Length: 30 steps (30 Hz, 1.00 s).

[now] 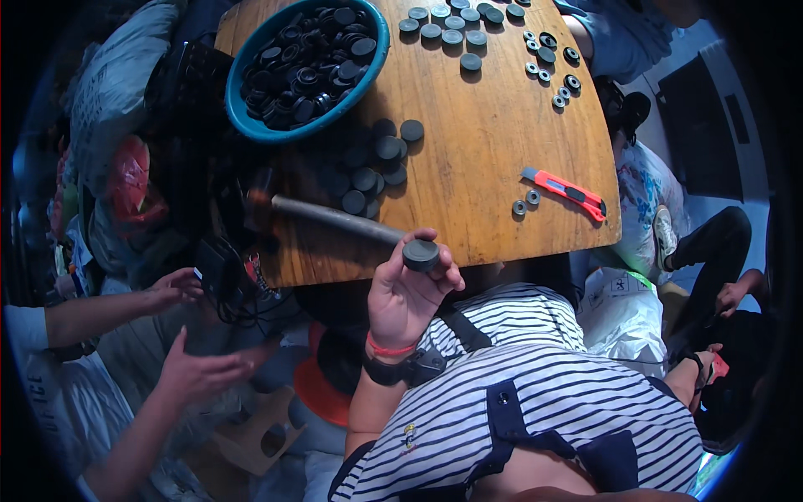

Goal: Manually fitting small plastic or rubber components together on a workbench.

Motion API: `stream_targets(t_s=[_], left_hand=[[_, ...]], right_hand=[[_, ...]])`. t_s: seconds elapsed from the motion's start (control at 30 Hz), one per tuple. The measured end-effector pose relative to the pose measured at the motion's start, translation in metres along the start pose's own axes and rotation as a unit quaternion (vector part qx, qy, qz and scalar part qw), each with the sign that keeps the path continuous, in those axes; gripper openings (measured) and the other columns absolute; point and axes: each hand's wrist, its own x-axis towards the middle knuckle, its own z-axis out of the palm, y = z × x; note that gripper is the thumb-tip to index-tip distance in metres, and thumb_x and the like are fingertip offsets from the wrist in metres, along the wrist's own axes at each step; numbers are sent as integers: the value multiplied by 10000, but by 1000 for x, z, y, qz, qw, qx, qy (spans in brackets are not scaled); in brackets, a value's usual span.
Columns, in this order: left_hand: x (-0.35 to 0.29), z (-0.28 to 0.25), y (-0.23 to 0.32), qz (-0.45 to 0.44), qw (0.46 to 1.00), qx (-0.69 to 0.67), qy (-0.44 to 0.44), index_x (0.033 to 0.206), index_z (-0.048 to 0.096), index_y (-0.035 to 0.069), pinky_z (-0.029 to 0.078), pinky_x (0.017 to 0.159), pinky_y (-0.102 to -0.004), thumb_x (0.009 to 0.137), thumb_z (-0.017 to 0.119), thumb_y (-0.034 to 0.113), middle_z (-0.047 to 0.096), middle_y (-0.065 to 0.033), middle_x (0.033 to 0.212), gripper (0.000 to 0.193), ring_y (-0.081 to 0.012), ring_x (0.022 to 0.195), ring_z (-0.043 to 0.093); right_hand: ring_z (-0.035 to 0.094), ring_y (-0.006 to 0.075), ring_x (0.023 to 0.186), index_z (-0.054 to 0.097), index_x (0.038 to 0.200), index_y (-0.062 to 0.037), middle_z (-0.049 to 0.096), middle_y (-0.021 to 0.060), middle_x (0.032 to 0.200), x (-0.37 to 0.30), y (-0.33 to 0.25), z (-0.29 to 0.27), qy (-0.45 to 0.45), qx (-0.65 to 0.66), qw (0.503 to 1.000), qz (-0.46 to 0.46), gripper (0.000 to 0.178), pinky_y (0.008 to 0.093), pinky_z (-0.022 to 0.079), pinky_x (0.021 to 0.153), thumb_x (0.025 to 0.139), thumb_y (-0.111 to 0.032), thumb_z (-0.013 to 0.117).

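Note:
My left hand (411, 293), palm up at the table's near edge, pinches a black round cap (421, 255) between thumb and fingers. A red cord and a black strap circle that wrist. Behind the fingers lies a hammer (335, 217), its grey handle pointing at my hand and its head in shadow to the left. More black discs (364, 179) lie loosely piled beyond the handle. Far to the right, my right hand (711, 356), with a dark strap on its wrist, is closed at a small red piece (718, 368) that I cannot make out.
A blue basin (386, 63) full of black round parts stands at the table's (477, 138) far left. Small metal rings (533, 197) lie by a red utility knife (569, 193). Another person's hands (201, 368) are at the left; a white bag (623, 309) is at the right.

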Motion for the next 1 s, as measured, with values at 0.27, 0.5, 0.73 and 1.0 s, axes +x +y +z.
stream_targets(t_s=[0.27, 0.5, 0.73, 1.0], left_hand=[[1, -4, -2, -22, 1000, -20, 11, 1309, 425, 13, 467, 864, -423, 979, 353, 303, 589, -177, 1074, 445, -287, 939, 619], [5, 0, -14, -54, 995, 83, 20, 1281, 424, 15, 461, 931, -433, 988, 344, 301, 589, -177, 1085, 416, -303, 1004, 614], [-13, 22, -20, 7, 938, 337, 81, 1275, 379, -31, 435, 988, -384, 979, 440, 234, 576, -178, 1128, 401, -256, 1080, 582], [-30, 13, -35, 175, 765, 608, 117, 1134, 590, -5, 517, 754, -259, 866, 668, 32, 661, -99, 991, 281, -159, 869, 657]], right_hand=[[649, 178, 825, 570, 1109, 75, 646, 164, 966, -16, -35, 8, -7, -31, 995, -98, 310, 258, 527, 676, 910, -161, 602], [616, 125, 816, 530, 1237, -2, 643, 89, 1037, -267, -226, 152, -401, 128, 904, -78, 307, 254, 496, 766, 947, -100, 546], [623, 249, 774, 604, 1060, 12, 602, 145, 929, -429, -297, 211, -660, 189, 616, -386, 338, 329, 509, 648, 753, -53, 729], [628, 249, 760, 607, 989, 17, 609, 135, 895, -448, -296, 204, -719, 249, 604, -235, 235, 309, 509, 635, 770, -15, 686]])
